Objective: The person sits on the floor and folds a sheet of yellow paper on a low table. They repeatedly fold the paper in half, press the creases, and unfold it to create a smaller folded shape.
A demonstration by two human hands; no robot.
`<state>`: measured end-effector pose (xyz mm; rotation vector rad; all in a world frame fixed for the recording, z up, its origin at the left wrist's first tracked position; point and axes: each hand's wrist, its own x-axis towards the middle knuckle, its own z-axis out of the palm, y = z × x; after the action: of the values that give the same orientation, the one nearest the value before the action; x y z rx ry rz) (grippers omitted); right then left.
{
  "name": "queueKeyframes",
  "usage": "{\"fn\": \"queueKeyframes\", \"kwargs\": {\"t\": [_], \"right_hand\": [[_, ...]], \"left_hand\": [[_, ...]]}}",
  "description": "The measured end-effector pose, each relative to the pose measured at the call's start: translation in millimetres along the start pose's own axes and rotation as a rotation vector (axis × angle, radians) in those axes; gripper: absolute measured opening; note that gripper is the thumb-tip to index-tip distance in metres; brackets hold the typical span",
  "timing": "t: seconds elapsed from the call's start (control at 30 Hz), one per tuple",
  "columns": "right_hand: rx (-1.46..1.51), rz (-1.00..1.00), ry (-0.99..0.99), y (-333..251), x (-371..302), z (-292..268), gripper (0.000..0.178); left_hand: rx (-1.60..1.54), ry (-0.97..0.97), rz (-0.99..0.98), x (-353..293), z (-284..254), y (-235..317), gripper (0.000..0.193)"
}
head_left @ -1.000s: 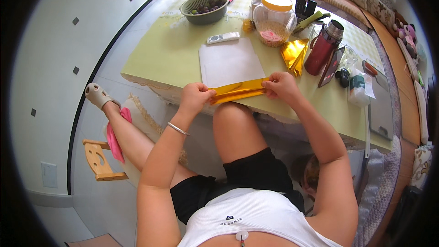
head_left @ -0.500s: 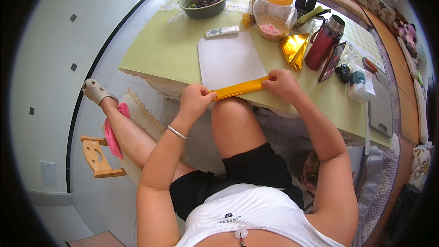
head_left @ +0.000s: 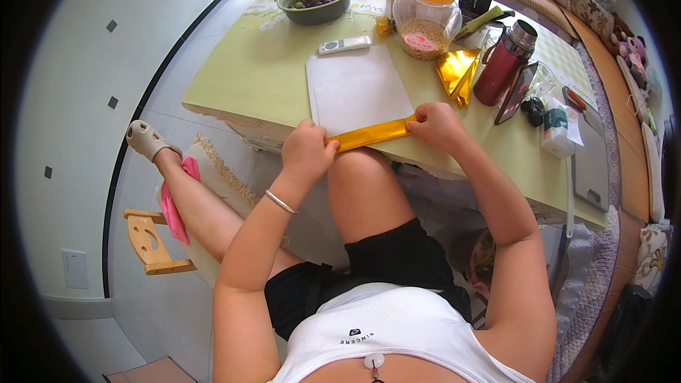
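A long, narrow strip of shiny gold paper [head_left: 374, 135] stretches between my hands at the table's near edge, above my knee. My left hand [head_left: 306, 149] pinches its left end, and my right hand [head_left: 438, 126] pinches its right end. Behind the strip lie white paper sheets [head_left: 359, 86], their near edge partly covered by it. A white remote control [head_left: 345, 45] rests at the far edge of the sheets. To the right sits a folded gold foil piece [head_left: 458, 74], apart from both hands.
On the green-covered table [head_left: 241, 78] stand a colander of dark round fruit [head_left: 314, 0], a clear jar with an orange lid [head_left: 427, 18], a red thermos [head_left: 504, 64], a propped phone [head_left: 516, 93] and a tissue pack [head_left: 559, 131]. A small wooden chair [head_left: 152, 242] is at lower left.
My left hand has turned slightly and shifted a little up and right along the strip's end. My right hand has risen slightly. Both still grip the gold strip.
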<state>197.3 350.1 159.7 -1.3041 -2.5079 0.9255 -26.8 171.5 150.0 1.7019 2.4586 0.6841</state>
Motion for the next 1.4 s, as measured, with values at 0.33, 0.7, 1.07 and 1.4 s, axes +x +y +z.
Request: {"fn": "queueKeyframes", "kwargs": {"t": [0.33, 0.7, 1.07, 1.4], "right_hand": [[-0.305, -0.196, 0.216, -11, -16, 3, 0.041], [-0.428, -0.736, 0.119, -8, -34, 54, 0.071], [-0.433, -0.672, 0.117, -14, -6, 64, 0.073], [-0.46, -0.671, 0.134, -13, -9, 65, 0.077]], "left_hand": [[0.355, 0.143, 0.743, 8, 11, 6, 0.029], [0.33, 0.088, 0.704, 20, 2, 3, 0.027], [0.31, -0.055, 0.546, 14, 26, 7, 0.07], [0.27, -0.008, 0.423, -2, 45, 12, 0.095]]}}
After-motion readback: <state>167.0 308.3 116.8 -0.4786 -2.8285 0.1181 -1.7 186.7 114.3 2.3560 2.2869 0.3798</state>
